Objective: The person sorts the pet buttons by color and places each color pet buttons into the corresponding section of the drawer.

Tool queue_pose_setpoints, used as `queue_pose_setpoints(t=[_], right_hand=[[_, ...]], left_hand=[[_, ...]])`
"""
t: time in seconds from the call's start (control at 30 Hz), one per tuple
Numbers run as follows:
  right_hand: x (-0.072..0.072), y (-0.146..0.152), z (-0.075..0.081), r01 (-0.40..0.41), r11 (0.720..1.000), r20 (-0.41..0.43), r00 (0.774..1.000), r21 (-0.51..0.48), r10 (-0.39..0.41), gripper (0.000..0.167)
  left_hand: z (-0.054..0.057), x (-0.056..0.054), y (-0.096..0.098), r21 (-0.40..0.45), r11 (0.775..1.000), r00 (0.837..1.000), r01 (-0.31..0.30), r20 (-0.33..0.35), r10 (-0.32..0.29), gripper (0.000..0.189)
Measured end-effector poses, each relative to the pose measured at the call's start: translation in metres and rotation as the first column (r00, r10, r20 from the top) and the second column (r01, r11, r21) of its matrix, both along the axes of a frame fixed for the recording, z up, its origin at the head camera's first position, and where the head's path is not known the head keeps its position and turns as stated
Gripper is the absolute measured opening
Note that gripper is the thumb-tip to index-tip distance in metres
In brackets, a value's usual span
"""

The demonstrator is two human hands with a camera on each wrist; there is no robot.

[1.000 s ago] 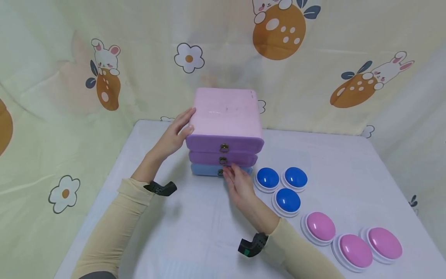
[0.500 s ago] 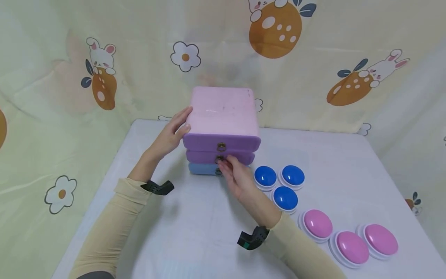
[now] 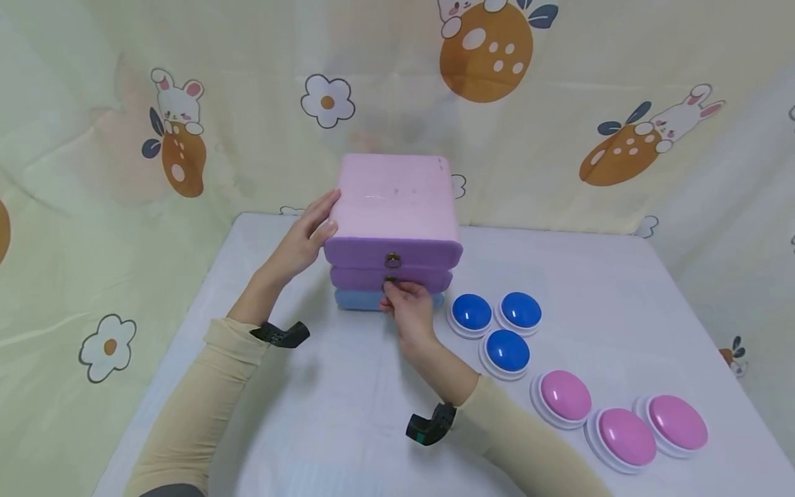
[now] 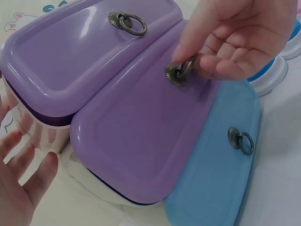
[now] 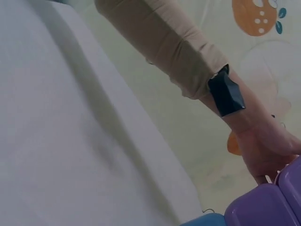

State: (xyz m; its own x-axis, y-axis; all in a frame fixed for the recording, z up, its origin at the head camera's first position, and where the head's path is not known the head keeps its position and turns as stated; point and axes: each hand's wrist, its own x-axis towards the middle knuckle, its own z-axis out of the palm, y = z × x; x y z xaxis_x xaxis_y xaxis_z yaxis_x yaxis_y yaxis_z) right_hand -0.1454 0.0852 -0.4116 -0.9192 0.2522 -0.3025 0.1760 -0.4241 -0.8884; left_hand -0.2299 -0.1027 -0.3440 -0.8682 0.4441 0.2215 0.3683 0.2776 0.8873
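Observation:
A small three-drawer chest (image 3: 394,197) with a pink top stands at the back of the table. Its upper drawer (image 3: 360,252) and middle drawer (image 3: 357,278) are purple; the lowest drawer (image 4: 216,160) is light blue. Each carries a bronze ring pull. My right hand (image 3: 410,317) pinches the middle drawer's ring pull (image 4: 176,74) between thumb and fingers, as the left wrist view shows. Against the chest's left side rests my left hand (image 3: 302,241), its fingers extended along the wall. All three drawers appear closed in the head view.
Right of the chest sit several round push lights: three blue ones, including a front blue light (image 3: 507,350), and three pink ones, such as a middle pink light (image 3: 627,436). A patterned curtain (image 3: 385,83) hangs behind the white table (image 3: 335,414).
My right hand has shifted slightly up and left from below the middle drawer's ring pull, and its fingers have closed on the ring. My left hand stays against the chest.

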Motion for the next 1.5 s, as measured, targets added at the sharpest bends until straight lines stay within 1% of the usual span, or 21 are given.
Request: queue_pose_setpoints(t=[0.17,0.33,0.4,0.53,0.67,0.8,0.87,0.93,1.0,1.07,1.17,1.23,1.3,1.33,1.4,1.43,1.47,1.5], right_hand=[[0.006,0.002,-0.002,-0.029,1.000,0.005,1.000,-0.001,0.029,0.019],[0.019,0.005,-0.003,-0.061,0.998,0.044,0.997,-0.002,0.061,0.016],[0.024,0.004,-0.003,-0.068,0.998,0.048,0.996,-0.018,0.069,0.015],[0.035,0.002,0.000,-0.072,0.997,0.050,0.996,-0.031,0.074,0.014],[0.048,0.000,0.003,-0.077,0.997,0.059,0.995,-0.003,0.077,0.017],[0.059,-0.001,0.000,-0.089,0.995,0.034,0.996,0.050,0.087,0.022],[0.062,0.000,-0.003,-0.089,0.992,0.013,0.996,0.085,0.088,0.024],[0.064,0.000,-0.006,-0.072,0.989,-0.031,0.997,0.127,0.077,0.024],[0.066,0.001,-0.009,-0.050,0.981,-0.096,0.993,0.185,0.069,0.024],[0.067,0.001,-0.015,-0.023,0.965,-0.173,0.982,0.260,0.070,0.025],[0.069,0.001,-0.025,0.016,0.930,-0.291,0.952,0.368,0.099,0.026],[0.070,0.001,-0.029,0.048,0.906,-0.360,0.926,0.420,0.117,0.027],[0.070,0.000,-0.031,0.082,0.880,-0.433,0.889,0.468,0.147,0.028],[0.071,0.000,-0.028,0.100,0.863,-0.456,0.875,0.496,0.161,0.029],[0.073,-0.001,-0.021,0.142,0.810,-0.484,0.854,0.569,0.191,0.033],[0.074,-0.001,-0.016,0.159,0.782,-0.488,0.848,0.603,0.204,0.036],[0.073,0.000,-0.014,0.169,0.762,-0.489,0.845,0.625,0.215,0.038],[0.073,0.001,-0.010,0.167,0.746,-0.475,0.852,0.644,0.220,0.040]], left_hand=[[-0.001,0.001,-0.001,-0.009,1.000,1.000,0.000,-0.011,0.000,0.058],[0.000,0.001,-0.003,-0.018,1.000,0.999,0.009,-0.041,-0.010,0.059],[0.001,0.001,-0.004,-0.006,1.000,0.999,0.017,-0.048,-0.017,0.059],[0.001,-0.001,-0.004,0.014,1.000,0.999,0.025,-0.033,-0.025,0.059],[0.000,-0.001,-0.004,0.024,1.000,1.000,0.018,-0.011,-0.017,0.059],[0.000,-0.001,-0.003,0.054,0.998,1.000,0.019,-0.007,-0.019,0.058],[0.000,-0.001,-0.003,0.063,0.998,1.000,0.021,-0.008,-0.020,0.058],[0.000,0.000,-0.002,0.069,0.997,1.000,0.022,-0.008,-0.022,0.058],[0.000,0.000,-0.001,0.078,0.997,1.000,0.025,-0.005,-0.025,0.058],[-0.001,0.001,-0.001,0.090,0.995,0.999,0.030,0.007,-0.031,0.058],[-0.003,0.001,-0.001,0.098,0.994,0.999,0.038,0.024,-0.040,0.058],[-0.004,0.001,-0.001,0.100,0.994,0.998,0.039,0.035,-0.043,0.059],[-0.005,0.000,-0.001,0.099,0.994,0.999,0.036,0.037,-0.040,0.058],[-0.005,0.000,-0.001,0.100,0.994,0.999,0.035,0.038,-0.039,0.058],[-0.005,-0.001,-0.002,0.106,0.994,0.999,0.032,0.038,-0.036,0.058],[-0.004,-0.001,-0.002,0.109,0.994,0.999,0.030,0.038,-0.035,0.058],[-0.004,-0.002,-0.003,0.110,0.993,0.999,0.030,0.038,-0.034,0.058],[-0.003,-0.002,-0.003,0.113,0.993,0.999,0.028,0.041,-0.033,0.058]])
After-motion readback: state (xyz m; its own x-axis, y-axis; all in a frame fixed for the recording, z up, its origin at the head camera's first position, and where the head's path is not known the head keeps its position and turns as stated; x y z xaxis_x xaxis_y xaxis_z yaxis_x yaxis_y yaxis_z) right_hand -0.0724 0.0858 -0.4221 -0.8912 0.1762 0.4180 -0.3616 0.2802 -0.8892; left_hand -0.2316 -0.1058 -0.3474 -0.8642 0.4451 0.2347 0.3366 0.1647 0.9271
